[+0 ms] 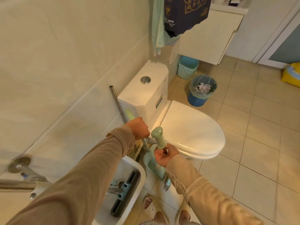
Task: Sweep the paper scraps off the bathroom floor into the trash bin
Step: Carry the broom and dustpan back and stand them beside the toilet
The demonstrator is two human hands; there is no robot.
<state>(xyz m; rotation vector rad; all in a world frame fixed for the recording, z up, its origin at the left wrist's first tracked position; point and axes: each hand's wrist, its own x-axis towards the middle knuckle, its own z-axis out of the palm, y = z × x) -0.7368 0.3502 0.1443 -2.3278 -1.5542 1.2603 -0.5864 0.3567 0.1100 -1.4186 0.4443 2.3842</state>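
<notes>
My left hand (138, 128) is closed around a broom handle (129, 114). Its pale green grip sticks out above the fist and its metal shaft runs down below. My right hand (164, 155) holds the stem of a mint-green dustpan (153, 166) just under its ribbed grip. The pan hangs upright between the toilet and the basin. The blue trash bin (197, 99), with a clear liner, stands on the floor beyond the toilet. Crumpled paper scraps (203, 87) lie inside it. The broom head is hidden behind my arm.
A white toilet (191, 132) with its lid shut is right of my hands. A bare metal pole (115, 99) leans on the wall. A teal bucket (188, 67) sits under the cabinet. A white basin (129, 163) at lower left holds a squeegee mop (124, 194). Tiled floor extends to the right.
</notes>
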